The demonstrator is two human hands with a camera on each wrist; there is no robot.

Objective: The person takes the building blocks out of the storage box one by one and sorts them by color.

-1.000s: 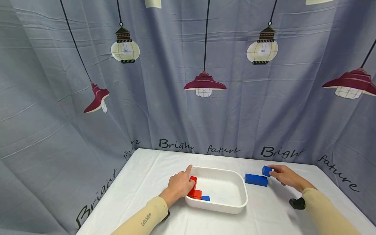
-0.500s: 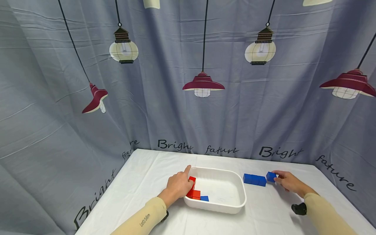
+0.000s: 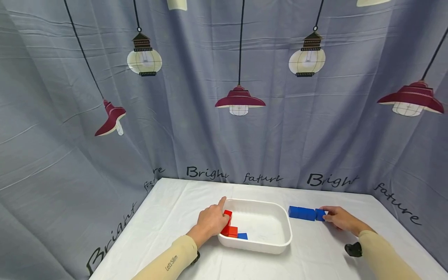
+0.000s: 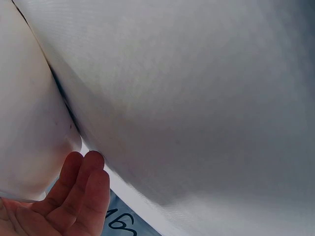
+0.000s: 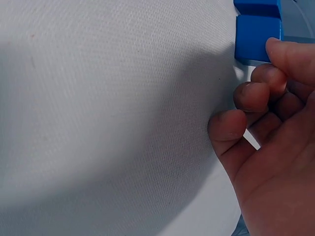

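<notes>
My left hand [image 3: 210,220] holds the left wall of a white plastic tub [image 3: 254,246]; in the left wrist view its fingers [image 4: 92,201] lie along the tub's outside. Red blocks [image 3: 232,232] and a blue block [image 3: 242,236] lie in the tub's near left corner, partly hidden by the hand and the front wall. On the right, my right hand [image 3: 343,220] pinches a blue cube [image 3: 320,215] between thumb and fingers. That cube sits at the right end of a row of blue cubes [image 3: 301,213], touching it or nearly so. The right wrist view shows the thumb on the cube [image 5: 256,39].
A white cloth [image 3: 196,189] covers the table. Behind and to the left hangs a grey-blue curtain [image 3: 196,128] printed with lamps and lettering, close to the table's back edge. The tub stands left of the blue row.
My right hand has brought the blue cube down from above the row, shifted it right, then slid it left to the row's right end. The left hand keeps its place on the tub.
</notes>
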